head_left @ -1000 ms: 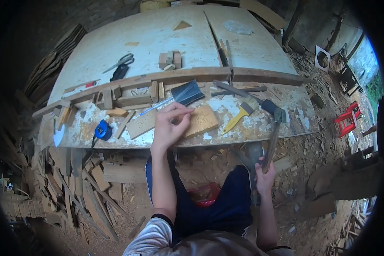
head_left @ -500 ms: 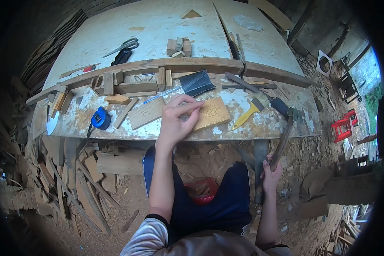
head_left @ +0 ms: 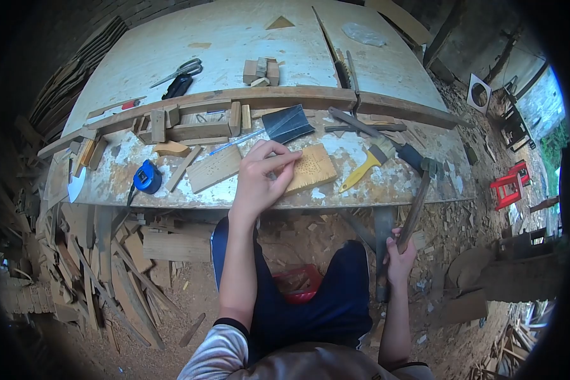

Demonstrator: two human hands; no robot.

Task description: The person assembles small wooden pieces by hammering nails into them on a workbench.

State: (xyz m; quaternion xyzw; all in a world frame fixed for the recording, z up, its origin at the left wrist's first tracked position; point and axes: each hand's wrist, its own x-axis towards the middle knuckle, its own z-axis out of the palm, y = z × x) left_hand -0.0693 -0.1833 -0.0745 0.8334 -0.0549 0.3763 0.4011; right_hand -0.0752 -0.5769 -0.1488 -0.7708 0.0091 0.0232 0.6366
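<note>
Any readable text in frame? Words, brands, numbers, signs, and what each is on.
None legible.
Blue tape measure: dark patch on the case, any print too small to read.
Yellow-handled brush: no lettering I can make out.
Yellowish wood piece by the left hand: dotted marks, no readable characters.

I can read no words, numbers or brands anywhere from here, not even on the blue tape measure [head_left: 147, 177].

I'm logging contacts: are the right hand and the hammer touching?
Touching: the head view shows the right hand closed round the hammer near its lower end.
</note>
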